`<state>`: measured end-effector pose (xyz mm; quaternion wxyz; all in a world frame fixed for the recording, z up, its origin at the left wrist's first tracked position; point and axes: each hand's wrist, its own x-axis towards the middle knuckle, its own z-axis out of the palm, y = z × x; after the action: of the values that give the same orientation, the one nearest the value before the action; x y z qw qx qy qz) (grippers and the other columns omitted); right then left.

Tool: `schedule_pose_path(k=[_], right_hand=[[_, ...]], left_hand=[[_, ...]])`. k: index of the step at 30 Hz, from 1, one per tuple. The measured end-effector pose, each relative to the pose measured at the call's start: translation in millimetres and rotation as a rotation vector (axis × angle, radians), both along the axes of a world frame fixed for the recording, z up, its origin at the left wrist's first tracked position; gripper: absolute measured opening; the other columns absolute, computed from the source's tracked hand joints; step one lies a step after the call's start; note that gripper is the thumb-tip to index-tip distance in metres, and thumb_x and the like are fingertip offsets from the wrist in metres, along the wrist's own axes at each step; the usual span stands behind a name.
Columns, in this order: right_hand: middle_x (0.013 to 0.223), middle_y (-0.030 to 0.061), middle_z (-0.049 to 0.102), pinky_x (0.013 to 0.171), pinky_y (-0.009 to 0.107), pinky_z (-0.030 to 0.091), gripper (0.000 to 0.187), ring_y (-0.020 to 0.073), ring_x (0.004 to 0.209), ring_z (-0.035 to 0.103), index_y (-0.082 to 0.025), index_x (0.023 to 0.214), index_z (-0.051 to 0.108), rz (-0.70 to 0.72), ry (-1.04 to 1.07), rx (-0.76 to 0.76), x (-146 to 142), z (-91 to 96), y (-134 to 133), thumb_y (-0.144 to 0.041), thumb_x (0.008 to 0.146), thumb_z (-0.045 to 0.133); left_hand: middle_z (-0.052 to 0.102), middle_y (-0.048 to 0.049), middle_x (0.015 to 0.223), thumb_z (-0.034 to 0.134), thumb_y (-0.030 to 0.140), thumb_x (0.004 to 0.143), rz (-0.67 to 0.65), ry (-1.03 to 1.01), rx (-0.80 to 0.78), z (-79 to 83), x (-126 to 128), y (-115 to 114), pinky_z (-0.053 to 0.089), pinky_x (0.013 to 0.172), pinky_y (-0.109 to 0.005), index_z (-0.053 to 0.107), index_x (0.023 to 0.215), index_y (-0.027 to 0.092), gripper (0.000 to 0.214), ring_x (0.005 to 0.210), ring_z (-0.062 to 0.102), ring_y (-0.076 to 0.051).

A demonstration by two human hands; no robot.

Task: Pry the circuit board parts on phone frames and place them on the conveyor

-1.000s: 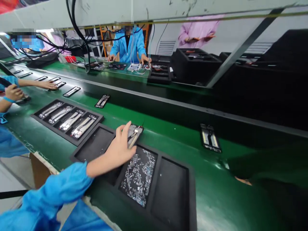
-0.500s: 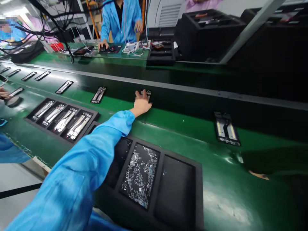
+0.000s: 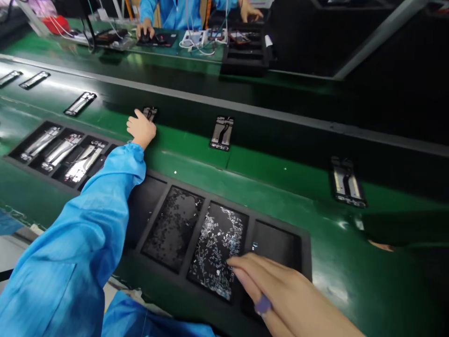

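Observation:
My left hand (image 3: 142, 128), in a blue sleeve, reaches over the green bench. Its fingers are partly spread beside an opened phone body (image 3: 150, 112) and cover the lower part of it. Whether it touches that phone I cannot tell. At the lower right, my right hand (image 3: 280, 285) has its fingertips pinched together above the compartment of tiny shiny parts (image 3: 217, 248); anything between them is too small to make out. A purple band circles one finger. Right of my left hand lies another opened phone body (image 3: 222, 133).
More phone bodies lie along the green strip, one at the right (image 3: 348, 182) and several at the left. A black foam tray (image 3: 24, 164) holds phone bodies in slots. Dark tiny parts (image 3: 171, 229) fill another compartment. Across the bench, a co-worker's hand (image 3: 145, 30) rests on a mouse.
My left hand has moved left, from one phone body to the neighbouring one, uncovering the first. My right hand has come into view over the parts tray. The view has shifted somewhat.

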<state>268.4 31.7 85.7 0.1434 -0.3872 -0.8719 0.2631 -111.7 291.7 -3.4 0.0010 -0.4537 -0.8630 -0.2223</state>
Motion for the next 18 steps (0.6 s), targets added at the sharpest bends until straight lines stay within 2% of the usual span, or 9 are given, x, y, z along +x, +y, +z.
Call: schedule_pose_path(k=[2, 4, 6, 8, 10, 12, 13, 15, 18], right_hand=[[0.092, 0.0015, 0.071, 0.066, 0.022, 0.059, 0.033, 0.0146, 0.081, 0.071, -0.025, 0.099, 0.066, -0.028, 0.070, -0.044, -5, 3.4, 14, -0.030, 0.109, 0.035], [0.091, 0.0016, 0.072, 0.063, 0.021, 0.058, 0.037, 0.0152, 0.081, 0.072, -0.026, 0.103, 0.066, -0.135, 0.139, -0.008, -2, 4.2, 23, -0.032, 0.110, 0.030], [0.082, 0.0003, 0.071, 0.057, 0.021, 0.055, 0.041, 0.0141, 0.072, 0.072, -0.026, 0.105, 0.067, -0.216, 0.161, 0.073, 3, -0.3, 25, -0.029, 0.110, 0.026], [0.080, 0.0012, 0.072, 0.056, 0.021, 0.055, 0.035, 0.0142, 0.068, 0.071, -0.023, 0.108, 0.067, -0.216, 0.158, 0.134, 2, -11.0, 19, -0.029, 0.110, 0.032], [0.085, 0.0045, 0.073, 0.062, 0.022, 0.057, 0.020, 0.0152, 0.070, 0.072, -0.019, 0.110, 0.065, -0.172, 0.186, 0.202, -7, -26.2, 9, -0.028, 0.106, 0.048], [0.088, 0.0066, 0.073, 0.069, 0.023, 0.059, 0.014, 0.0155, 0.073, 0.072, -0.014, 0.111, 0.065, -0.138, 0.210, 0.280, -18, -43.0, -1, -0.020, 0.099, 0.064], [0.087, 0.0065, 0.073, 0.073, 0.024, 0.059, 0.017, 0.0154, 0.074, 0.071, -0.013, 0.111, 0.065, -0.125, 0.214, 0.319, -23, -51.0, -4, -0.014, 0.095, 0.069], [0.088, 0.0063, 0.073, 0.078, 0.026, 0.060, 0.027, 0.0161, 0.078, 0.071, -0.011, 0.116, 0.065, -0.097, 0.209, 0.352, -28, -64.0, -9, -0.007, 0.090, 0.072], [0.088, 0.0060, 0.073, 0.077, 0.026, 0.061, 0.028, 0.0166, 0.080, 0.072, -0.012, 0.120, 0.066, -0.089, 0.207, 0.306, -25, -73.3, -10, -0.009, 0.092, 0.070]], left_hand=[[0.052, -0.0171, 0.144, 0.066, 0.040, 0.098, -0.029, 0.008, -0.024, 8.3, -1, 4, 0.045, 0.108, -0.057, 0.049, 0.142, 0.012, 0.055, 0.127, 0.056, -0.030], [0.047, -0.0232, 0.145, 0.064, 0.045, 0.095, -0.114, 0.026, -0.052, 22.0, 3, -1, 0.041, 0.109, -0.057, 0.037, 0.147, -0.002, 0.075, 0.131, 0.050, -0.034], [0.046, -0.0246, 0.141, 0.060, 0.052, 0.093, -0.237, 0.052, -0.068, 37.5, 15, -25, 0.038, 0.111, -0.055, 0.031, 0.145, -0.013, 0.088, 0.132, 0.046, -0.037], [0.050, -0.0194, 0.135, 0.060, 0.052, 0.090, -0.384, 0.088, -0.074, 50.4, 35, -73, 0.037, 0.111, -0.054, 0.034, 0.144, -0.011, 0.087, 0.128, 0.048, -0.037], [0.053, -0.0178, 0.125, 0.066, 0.043, 0.084, -0.562, 0.191, -0.053, 56.6, 62, -142, 0.044, 0.106, -0.056, 0.039, 0.147, -0.004, 0.083, 0.121, 0.052, -0.037], [0.053, -0.0161, 0.111, 0.073, 0.039, 0.074, -0.643, 0.173, -0.020, 53.4, 91, -219, 0.053, 0.094, -0.053, 0.042, 0.147, -0.002, 0.089, 0.107, 0.056, -0.036], [0.052, -0.0150, 0.107, 0.071, 0.038, 0.075, -0.643, 0.134, -0.001, 48.1, 106, -255, 0.054, 0.093, -0.053, 0.042, 0.149, 0.000, 0.088, 0.105, 0.056, -0.035], [0.050, -0.0125, 0.101, 0.069, 0.037, 0.078, -0.598, 0.077, 0.054, 32.2, 132, -313, 0.047, 0.105, -0.062, 0.037, 0.152, 0.002, 0.089, 0.102, 0.055, -0.033], [0.046, -0.0085, 0.092, 0.067, 0.053, 0.079, -0.477, 0.135, -0.026, 5.2, 153, -359, 0.036, 0.106, -0.076, 0.031, 0.158, 0.006, 0.099, 0.097, 0.054, -0.036]])
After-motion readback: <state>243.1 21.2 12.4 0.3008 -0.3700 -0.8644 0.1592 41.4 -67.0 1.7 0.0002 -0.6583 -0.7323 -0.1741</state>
